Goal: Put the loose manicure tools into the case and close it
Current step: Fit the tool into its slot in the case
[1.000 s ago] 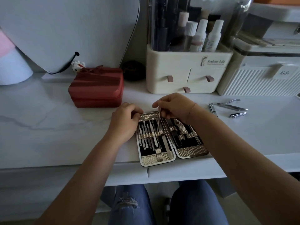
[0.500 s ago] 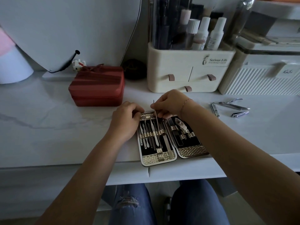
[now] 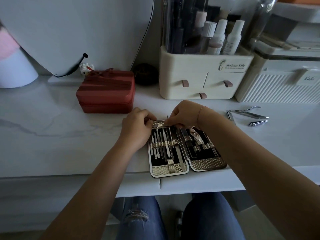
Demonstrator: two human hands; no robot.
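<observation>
Manicure case (image 3: 169, 168), gripped at its top edge by the left hand (image 3: 136, 127), awaits 1 thin tool (image 3: 167, 118) pinched in the right hand (image 3: 183, 115), best slid in straight.

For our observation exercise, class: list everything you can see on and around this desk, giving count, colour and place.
manicure case: 1, gold and black, open at desk's front edge
thin tool: 1, silver, over case's far edge
loose clippers: 3, silver, right of case
zip box: 1, red, back left of case
drawer organiser: 1, cream, behind case, holding bottles
ribbed box: 1, white, far right
desk: 1, white marble
left hand: holds case's far left corner
right hand: pinches thin tool
</observation>
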